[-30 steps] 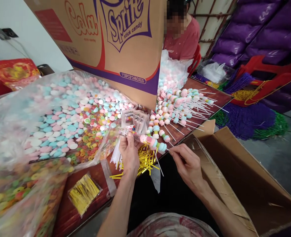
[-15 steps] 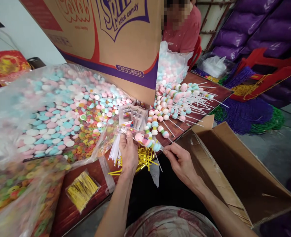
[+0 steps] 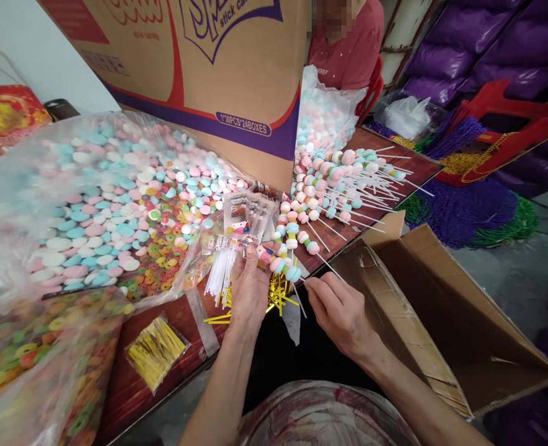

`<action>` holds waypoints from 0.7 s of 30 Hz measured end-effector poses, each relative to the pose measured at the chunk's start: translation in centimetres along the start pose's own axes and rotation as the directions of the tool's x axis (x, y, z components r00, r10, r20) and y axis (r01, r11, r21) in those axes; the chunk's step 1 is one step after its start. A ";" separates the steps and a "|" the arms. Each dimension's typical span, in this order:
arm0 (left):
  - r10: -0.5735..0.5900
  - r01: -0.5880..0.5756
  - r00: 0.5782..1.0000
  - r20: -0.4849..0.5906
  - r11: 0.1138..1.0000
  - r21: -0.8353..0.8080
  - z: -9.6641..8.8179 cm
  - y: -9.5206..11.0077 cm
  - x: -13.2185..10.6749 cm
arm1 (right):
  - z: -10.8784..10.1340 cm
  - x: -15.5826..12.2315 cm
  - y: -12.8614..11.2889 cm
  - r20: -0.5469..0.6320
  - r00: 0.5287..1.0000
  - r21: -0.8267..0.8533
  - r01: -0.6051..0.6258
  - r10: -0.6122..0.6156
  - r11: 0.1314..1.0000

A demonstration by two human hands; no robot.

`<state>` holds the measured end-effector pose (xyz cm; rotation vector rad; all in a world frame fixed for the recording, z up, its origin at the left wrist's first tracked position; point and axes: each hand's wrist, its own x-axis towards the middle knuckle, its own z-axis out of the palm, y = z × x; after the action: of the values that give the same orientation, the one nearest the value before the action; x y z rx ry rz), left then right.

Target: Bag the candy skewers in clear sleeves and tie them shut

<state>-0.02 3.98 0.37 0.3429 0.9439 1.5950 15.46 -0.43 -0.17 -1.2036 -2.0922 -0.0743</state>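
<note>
Taking the tall printed carton (image 3: 255, 80) as ref pt, the person works on the near side of it, at a dark red table (image 3: 113, 399), both hands busy. L hand (image 3: 250, 288) is closed, thumb up, pinching a clear printed wrapper (image 3: 222, 243) just in front of the carton's near bottom edge. R hand (image 3: 335, 310) is also closed, fingertips gripping the bare stick end of a candy skewer (image 3: 279, 266), farther from the carton & over the table edge. Skewer lies btwn the two hands, tilted, pink/white/blue pcs strung along it, candy end up against L hand & the wrapper; can't tell how far inside it is. Close by the carton's near corner: stack of wrappers (image 3: 258, 214), w/ white sticks (image 3: 220, 277) & loose gold strips (image 3: 281, 296) nearer the person, partly behind L hand. Pile of strung skewers (image 3: 311, 192) sits R of carton, sticks pointing away from it. L of carton: big open bag of pastel candies (image 3: 92, 241), then, nearer, a bag of gummy rings (image 3: 46, 371) and a packet of gold strips (image 3: 157, 354). Open brown box (image 3: 446, 291) stands R of & nearer than carton. Co-worker in red shirt (image 3: 355, 52) sits beyond it.
</note>
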 end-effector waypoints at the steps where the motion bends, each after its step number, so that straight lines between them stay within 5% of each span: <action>1: -0.004 0.004 1.000 0.002 1.000 -0.004 0.0 -0.1 0.0 | 0.1 -0.1 0.0 -0.018 1.000 -0.001 -0.004 0.004 1.000; 8: -0.095 0.092 0.992 0.089 0.995 0.027 0.4 -0.2 -0.6 | 2.2 -0.3 0.3 -0.085 0.995 0.031 0.051 -0.048 0.998; 11: -0.125 0.123 0.987 0.103 0.992 0.030 0.4 0.1 -0.6 | 2.6 -0.1 -0.1 -0.036 0.994 0.235 -0.088 0.099 0.968; 13: -0.156 0.153 0.979 0.128 0.988 0.032 0.4 0.4 -0.7 | 2.5 0.2 -0.7 0.046 0.964 0.439 -0.256 0.263 0.861; 15: -0.200 0.198 0.966 0.164 0.980 0.026 0.4 0.6 -0.7 | 2.2 0.6 -1.3 0.164 0.892 0.632 -0.422 0.421 0.650; 17: -0.255 0.259 0.946 0.201 0.966 0.009 0.5 0.9 -0.8 | 1.8 1.0 -1.8 0.361 0.769 0.760 -0.571 0.528 0.312; 19: -0.304 0.313 0.923 0.237 0.950 0.000 0.5 1.1 -1.0 | 1.6 1.3 -1.9 0.595 0.620 0.753 -0.652 0.511 -0.085; 21: -0.330 0.337 0.908 0.260 0.941 0.017 0.6 1.1 -1.2 | 1.5 1.6 -1.9 0.741 0.524 0.664 -0.663 0.421 -0.345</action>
<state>-0.07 3.13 1.89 0.3409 0.7315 1.2141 12.66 0.21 0.21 -1.0328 -0.7065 1.8174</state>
